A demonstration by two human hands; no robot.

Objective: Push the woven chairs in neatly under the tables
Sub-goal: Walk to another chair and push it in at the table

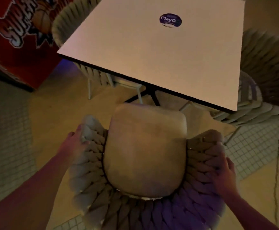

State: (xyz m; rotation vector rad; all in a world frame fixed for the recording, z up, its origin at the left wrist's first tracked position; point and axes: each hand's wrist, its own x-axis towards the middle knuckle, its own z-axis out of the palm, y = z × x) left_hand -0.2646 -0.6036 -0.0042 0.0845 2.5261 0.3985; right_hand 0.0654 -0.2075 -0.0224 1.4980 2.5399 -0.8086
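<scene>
I read two pieces of writing. A round dark sticker (170, 20) on the square table (135, 52) reads "ClayG"; the smaller print beneath it is too blurred to read. A red cabinet (19, 39) at upper left carries large outlined lettering beginning "SUPER" beside a basketball graphic; the rest is cut off.

Count: one table, three woven chairs visible, two hands.

The nearest woven chair (145, 163) stands directly below me, its seat cushion facing the table's near edge. The front of the cushion sits just short of that edge, so the chair is not yet under the table. A second woven chair (65, 20) sits at the table's far left side, partly under the top. A third woven chair (266, 67) stands at the right side of the table.

My left hand (77, 143) is wrapped over the left arm of the nearest chair, fingers curled onto the weave. My right hand (223, 175) lies on the right arm, fingers close together and pressed against the woven cords.

A dark cable (276, 163) runs along the tiled floor (6, 146) at right.
</scene>
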